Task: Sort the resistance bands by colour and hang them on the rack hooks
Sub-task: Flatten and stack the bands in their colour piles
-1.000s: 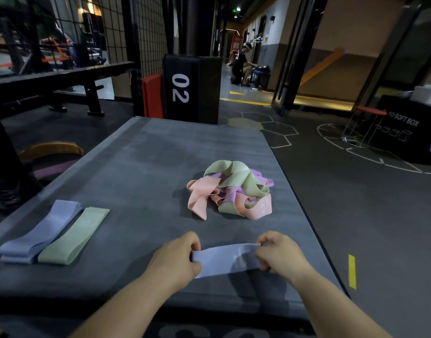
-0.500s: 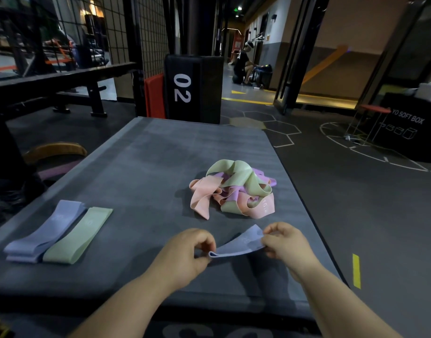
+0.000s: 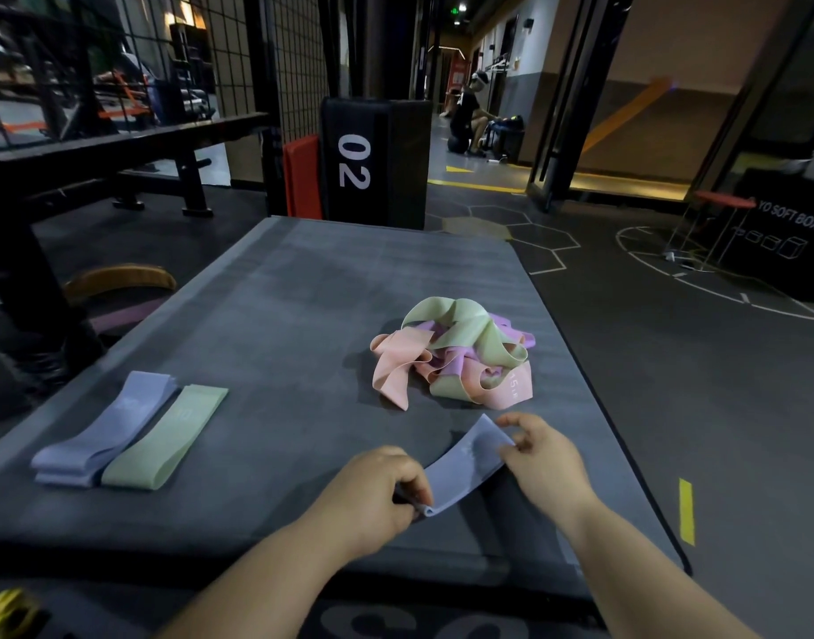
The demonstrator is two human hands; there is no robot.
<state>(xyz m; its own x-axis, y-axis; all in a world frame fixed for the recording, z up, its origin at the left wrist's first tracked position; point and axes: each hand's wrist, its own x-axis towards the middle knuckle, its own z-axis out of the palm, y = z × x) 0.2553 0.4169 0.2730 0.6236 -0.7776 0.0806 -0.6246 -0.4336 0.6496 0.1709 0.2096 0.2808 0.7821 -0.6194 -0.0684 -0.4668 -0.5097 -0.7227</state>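
Sorting was judged barely begun — a periwinkle elastic band stack (image 3: 105, 431) and pale green elastic band (image 3: 165, 438) were laid flat on the grey padded platform (image 3: 303, 292), a pink-green-purple tangled heap (image 3: 455, 352) untouched, nothing hung. Another flat periwinkle band (image 3: 465, 468) was pinched between left hand (image 3: 372, 495) and right hand (image 3: 543, 463), near the heap.

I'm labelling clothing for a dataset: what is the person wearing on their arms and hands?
Nothing that shows. The left hand and right hand are bare: no gloves, rings, watch or wristband. The left forearm and right forearm are bare too, with no sleeve in view down to the picture's edge.
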